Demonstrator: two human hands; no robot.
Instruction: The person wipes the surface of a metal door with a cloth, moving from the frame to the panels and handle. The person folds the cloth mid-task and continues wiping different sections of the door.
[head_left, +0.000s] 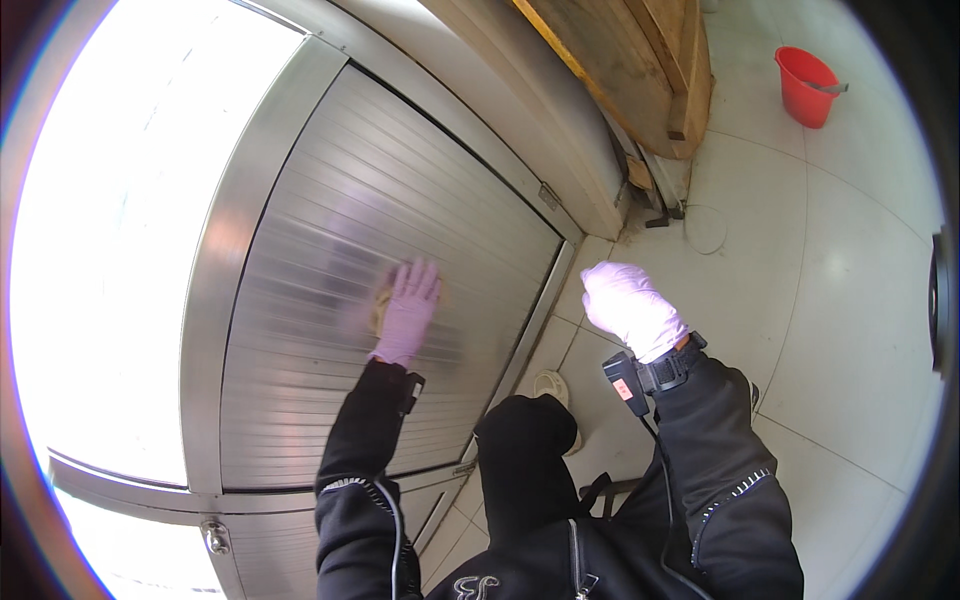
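Observation:
My left hand (411, 311), in a pale purple disposable glove, lies flat over a yellowish cloth or sponge (379, 309) against a ribbed metal door panel (315, 225). Only the edges of that pad show around the hand, so its exact kind is unclear. The panel reflects a blurred purple patch beside the fingers. My right hand (630, 307), gloved the same way, is closed into a fist above the tiled floor, to the right of the door. No object shows in it, though the inside of the fist is hidden.
A red plastic bucket (807, 90) with a grey handle-like object in it stands on the tiles (757, 300). Wooden boards (637, 67) lean by the door frame. A round knob (216, 537) sits at lower left, below bright glazing (127, 247). My knee (525, 427) is near the door.

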